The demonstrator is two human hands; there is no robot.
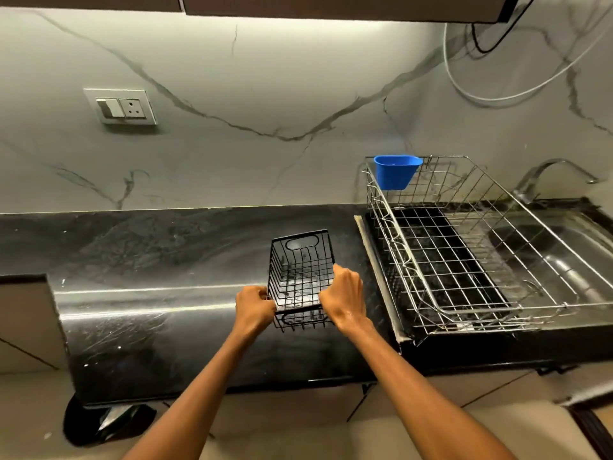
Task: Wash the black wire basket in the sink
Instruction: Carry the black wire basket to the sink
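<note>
Head view, looking down at a dark counter (149,260), and here we have one black basket (300,277) with two hands on it. The left hand (253,305) grips the basket's near left corner, fingers curled over the rim. The right hand (345,298) grips the right rim, fingers hooked over the top wire. Both hands are closed around the wire.

The basket sits above the counter's front part, left of the sink area and well apart from the basin; whether its bottom touches the stone I cannot tell. Its open top faces up toward the camera. Its long axis runs from the person toward the wall, leaning a little to the right at the far end. Two oval handle cut-outs show, one in the far end panel and one in the near end.

Counting on: one steel dish rack (464,247) stands to the right, just beside the basket, over a dark drain tray. One blue cup (396,171) hangs on the rack's far left corner. One sink (557,257) lies further right, partly beneath the rack, with one tap (547,175) behind it. One switch plate (124,107) is on the marbled wall, holding one switch and one socket. Two cables loop at top right, one white (497,97) and one black.

No readable writing or brand anywhere.
</note>
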